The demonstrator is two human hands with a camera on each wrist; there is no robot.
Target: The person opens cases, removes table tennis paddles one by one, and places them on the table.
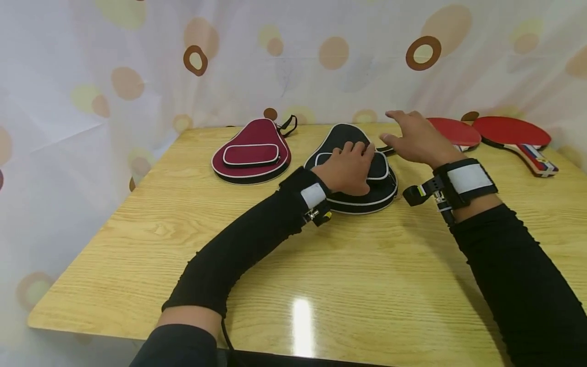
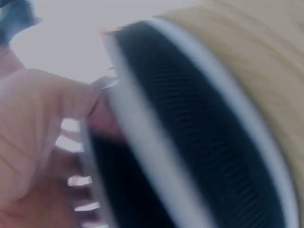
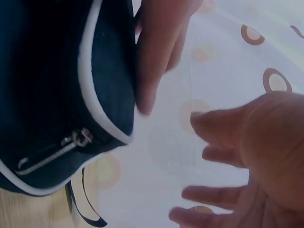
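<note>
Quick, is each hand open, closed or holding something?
Left hand: touching the black case; whether it grips cannot be told.
Right hand: open, holding nothing.

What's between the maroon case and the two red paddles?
In the head view, the black case with the left hand on it, then the open right hand, apart from the case.

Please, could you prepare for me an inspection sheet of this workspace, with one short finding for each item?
Surface: wood-grain table, bright reflection near front edge.
Job's things: black case, lying on the table.
Clutter: maroon case at left; left paddle and right paddle, red faces up.
Hands: left hand holds the black case at its pocket; right hand raised, holding nothing.
Cables: thin black cable below left sleeve.
Surroundings: creased, spotted backdrop.
</note>
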